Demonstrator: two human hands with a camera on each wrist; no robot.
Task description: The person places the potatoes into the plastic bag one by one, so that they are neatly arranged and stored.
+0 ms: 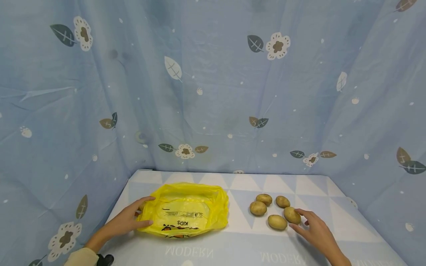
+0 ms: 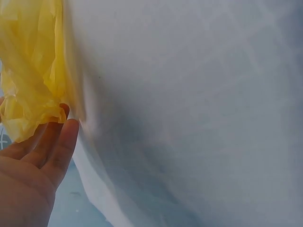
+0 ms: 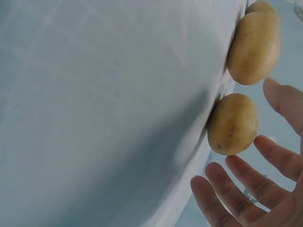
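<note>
A yellow plastic bag (image 1: 184, 212) with dark print lies on its side on the table in the head view. My left hand (image 1: 128, 218) is at its left end, thumb and forefinger spread apart and touching the plastic. In the left wrist view, the fingers of the left hand (image 2: 40, 165) reach against the crumpled bag end (image 2: 33, 113), partly hidden by it. Over at the right, my right hand (image 1: 314, 231) has its fingers spread around the nearest potato (image 1: 292, 215). The right wrist view shows that potato (image 3: 233, 124) on the table, the fingertips beside it.
Several other potatoes cluster left of the right hand, including a front potato (image 1: 277, 222) and a back potato (image 1: 264, 199). A patterned cloth covers the table (image 1: 239, 225). Blue printed curtains (image 1: 213, 92) stand behind and at both sides.
</note>
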